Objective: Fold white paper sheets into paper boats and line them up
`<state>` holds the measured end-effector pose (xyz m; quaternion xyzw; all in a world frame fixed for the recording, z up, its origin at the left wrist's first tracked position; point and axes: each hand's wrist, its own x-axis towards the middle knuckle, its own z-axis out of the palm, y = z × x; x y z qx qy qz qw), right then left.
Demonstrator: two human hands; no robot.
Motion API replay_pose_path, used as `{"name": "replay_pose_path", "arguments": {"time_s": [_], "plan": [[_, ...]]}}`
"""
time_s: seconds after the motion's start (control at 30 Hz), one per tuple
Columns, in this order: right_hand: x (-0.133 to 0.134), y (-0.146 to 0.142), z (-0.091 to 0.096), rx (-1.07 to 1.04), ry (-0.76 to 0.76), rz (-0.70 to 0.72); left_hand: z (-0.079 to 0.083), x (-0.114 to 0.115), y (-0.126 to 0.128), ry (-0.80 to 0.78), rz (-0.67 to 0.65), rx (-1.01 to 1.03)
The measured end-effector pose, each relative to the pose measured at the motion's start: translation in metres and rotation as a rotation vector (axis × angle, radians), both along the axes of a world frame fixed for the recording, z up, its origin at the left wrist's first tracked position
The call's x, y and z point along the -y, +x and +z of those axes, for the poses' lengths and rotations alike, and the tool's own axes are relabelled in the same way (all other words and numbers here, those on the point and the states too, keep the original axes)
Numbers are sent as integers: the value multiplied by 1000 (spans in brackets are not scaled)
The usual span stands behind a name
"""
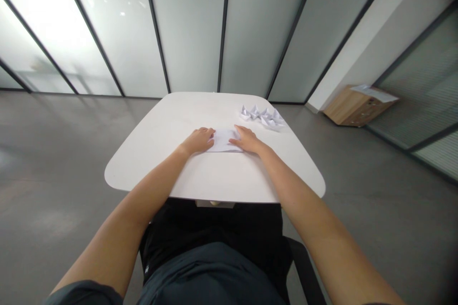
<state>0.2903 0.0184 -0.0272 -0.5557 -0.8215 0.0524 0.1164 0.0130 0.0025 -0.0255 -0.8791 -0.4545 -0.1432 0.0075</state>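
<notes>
A folded sheet of white paper (pixel 223 141) lies on the white table in front of me, its near edge slightly raised. My left hand (pixel 199 140) rests on its left end, the thumb apart from the other, somewhat bent fingers. At the right end, my right hand (pixel 247 140) lies with thumb and fingers spread over the paper. Both hands touch the sheet from above. Beyond my right hand stand several folded white paper shapes (pixel 263 116) with pointed tips, grouped close together.
The white table (pixel 150 152) has rounded corners, and its front edge is close to my lap. Frosted glass panels (pixel 189 28) rise behind it. On the floor to the right is a wooden cabinet (pixel 352 105) with papers on top. A dark chair armrest (pixel 304 267) shows at lower right.
</notes>
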Motion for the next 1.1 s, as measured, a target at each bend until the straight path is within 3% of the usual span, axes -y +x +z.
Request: {"name": "replay_pose_path", "arguments": {"time_s": [0.1,0.33,0.6,0.73,0.97,1.1], "plan": [[-2,1,-1,-10,-16,-71,-1,0,-1,5,1,-9],[-1,0,-2,-159,0,-74,-4,-1,-2,15,-43,-70],[-1,-1,-3,-523,64,45,-3,-1,-1,-9,-26,-63],[1,-4,0,-485,70,53,-3,0,-1,-4,-31,-58],[3,-7,4,-314,81,190,-2,-1,-2,3,-52,-69],[6,-10,5,-240,75,223,0,1,-1,-8,3,-69]]}}
